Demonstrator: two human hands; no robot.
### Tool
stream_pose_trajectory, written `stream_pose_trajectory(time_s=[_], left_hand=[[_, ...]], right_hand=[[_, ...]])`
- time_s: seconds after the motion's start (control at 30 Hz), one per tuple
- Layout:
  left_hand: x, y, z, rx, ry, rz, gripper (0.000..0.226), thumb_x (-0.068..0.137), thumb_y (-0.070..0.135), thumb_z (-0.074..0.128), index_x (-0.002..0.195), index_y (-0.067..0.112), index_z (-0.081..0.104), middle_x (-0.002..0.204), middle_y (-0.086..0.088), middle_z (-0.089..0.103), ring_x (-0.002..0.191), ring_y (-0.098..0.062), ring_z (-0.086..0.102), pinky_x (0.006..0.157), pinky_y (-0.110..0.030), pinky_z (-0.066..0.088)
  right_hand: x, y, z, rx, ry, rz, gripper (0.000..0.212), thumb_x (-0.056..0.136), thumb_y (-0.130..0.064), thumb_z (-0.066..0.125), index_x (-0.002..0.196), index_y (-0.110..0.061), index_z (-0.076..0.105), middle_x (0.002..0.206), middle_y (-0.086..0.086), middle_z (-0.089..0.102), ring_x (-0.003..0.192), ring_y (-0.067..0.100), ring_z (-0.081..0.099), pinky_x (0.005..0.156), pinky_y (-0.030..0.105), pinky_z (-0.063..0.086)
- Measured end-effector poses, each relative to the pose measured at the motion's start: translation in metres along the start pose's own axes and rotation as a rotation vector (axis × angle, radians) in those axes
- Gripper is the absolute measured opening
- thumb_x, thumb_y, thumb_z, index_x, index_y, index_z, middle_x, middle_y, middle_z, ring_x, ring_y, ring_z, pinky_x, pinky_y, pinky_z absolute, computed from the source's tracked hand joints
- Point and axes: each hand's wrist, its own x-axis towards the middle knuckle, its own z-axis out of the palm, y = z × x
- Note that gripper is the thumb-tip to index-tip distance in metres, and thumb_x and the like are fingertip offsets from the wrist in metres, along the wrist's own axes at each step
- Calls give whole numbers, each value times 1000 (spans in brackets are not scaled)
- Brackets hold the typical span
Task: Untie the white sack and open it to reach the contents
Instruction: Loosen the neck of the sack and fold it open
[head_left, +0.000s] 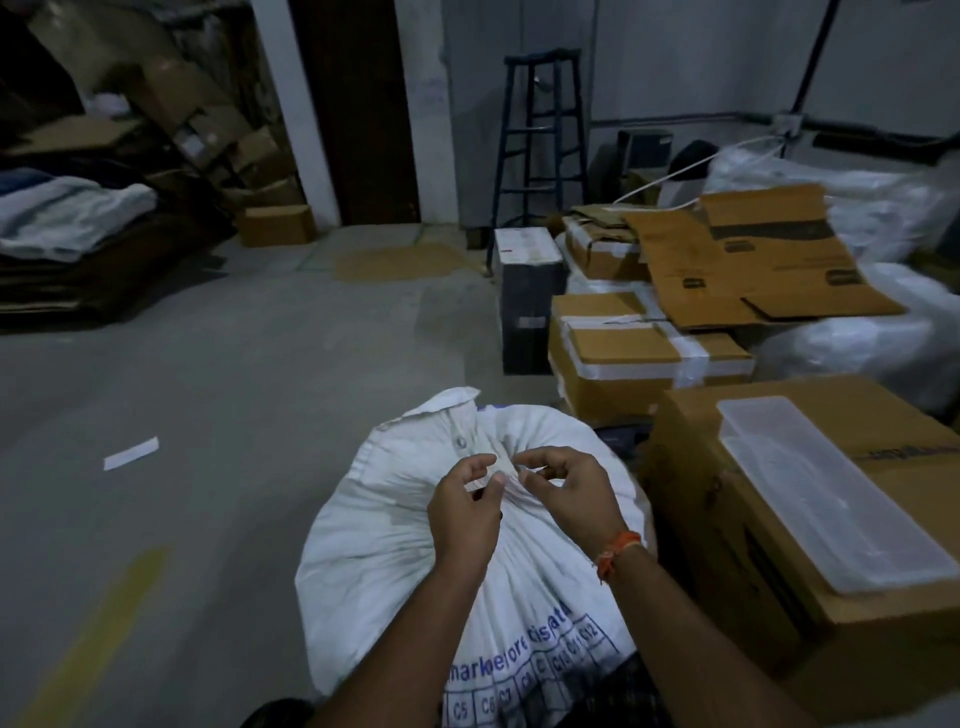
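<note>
Low in the middle of the frame sat the sack (415, 545), white and bulging, with blue print along its lower edge, and both hands were right on top of it. The neck was gathered into a tight bunch at the knot (506, 475), and that was where the fingers met. The left hand (462, 514) had thumb and forefinger pinched close on the cinched fabric or tie; which of the two was too blurred to call. The right hand (566, 488), an orange band on its wrist, curled over from the other side, fingers half bent, tips at the bunch, not clearly clamped on anything. So it looked like early work: the mouth was closed, pleats running down from the tie, a flap with a grommet standing up behind. Nothing inside showed. By my reckoning the loosening had barely begun, with the tie to come off and the mouth to be spread. Boxes (649, 364) crowded the right side.
</note>
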Motion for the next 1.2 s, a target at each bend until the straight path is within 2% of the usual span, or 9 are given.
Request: stream_pose_trajectory(time_s=[0.17, 0.3, 0.5, 0.6, 0.7, 0.77, 0.83, 1.0, 1.2], left_hand=[[26, -15, -17, -1, 53, -26, 19, 93, 23, 72, 105, 38, 74, 106, 13, 78, 98, -17, 76, 85, -50, 64], [55, -22, -25, -17, 116, -47, 17, 95, 24, 72, 110, 31, 75, 104, 15, 76, 98, -14, 75, 89, -47, 63], [97, -28, -28, -97, 252, -24, 15, 97, 16, 71, 109, 24, 74, 107, 8, 77, 100, -7, 72, 77, -13, 57], [115, -33, -30, -181, 301, -49, 15, 96, 19, 70, 109, 25, 75, 107, 7, 77, 101, -13, 74, 89, -37, 63], [125, -37, -33, -263, 300, -100, 18, 97, 23, 68, 109, 36, 74, 110, 3, 77, 98, -17, 76, 81, -41, 67], [130, -42, -37, -276, 300, -108, 22, 94, 30, 67, 108, 47, 71, 111, 3, 78, 98, -21, 77, 83, -46, 66], [133, -44, -40, -277, 295, -125, 26, 88, 36, 66, 109, 51, 68, 110, 3, 78, 99, -24, 78, 86, -51, 65], [133, -45, -43, -307, 286, -162, 28, 86, 43, 66, 110, 57, 65, 112, 1, 78, 101, -25, 78, 87, -53, 65], [124, -33, -44, -366, 255, -211, 24, 82, 60, 66, 105, 67, 61, 102, -3, 78, 93, -29, 79, 82, -53, 66]], right_hand=[[26, 1, 38, 36, -42, 27, 15, 90, -12, 72, 100, -20, 81, 99, -11, 77, 88, -2, 70, 75, 6, 51], [54, -3, 70, 177, -41, 89, 13, 93, -6, 68, 97, -12, 79, 92, -4, 78, 87, 2, 72, 77, 12, 56], [103, -11, 116, 388, 38, 230, 18, 96, -15, 65, 112, -19, 72, 93, 10, 77, 79, 17, 73, 65, 25, 60], [131, -15, 132, 444, 35, 318, 23, 98, -22, 63, 117, -35, 63, 87, 10, 76, 73, 21, 73, 58, 23, 56], [156, -6, 145, 295, -7, 342, 27, 98, -33, 60, 124, -34, 67, 99, 9, 77, 81, 24, 75, 75, 36, 63], [165, -2, 149, 204, -59, 328, 24, 92, -46, 58, 99, -33, 77, 93, 3, 79, 81, 26, 75, 84, 44, 62], [169, 6, 153, 175, -79, 335, 31, 81, -56, 57, 69, -33, 75, 65, -6, 71, 72, 26, 68, 83, 49, 58], [159, 11, 157, 156, 58, 344, 29, 87, -44, 67, 72, -21, 80, 76, 5, 78, 80, 26, 72, 85, 41, 58], [118, -5, 137, 184, 271, 325, 33, 80, -38, 82, 65, -9, 73, 61, 1, 71, 57, 12, 60, 65, 34, 56]])
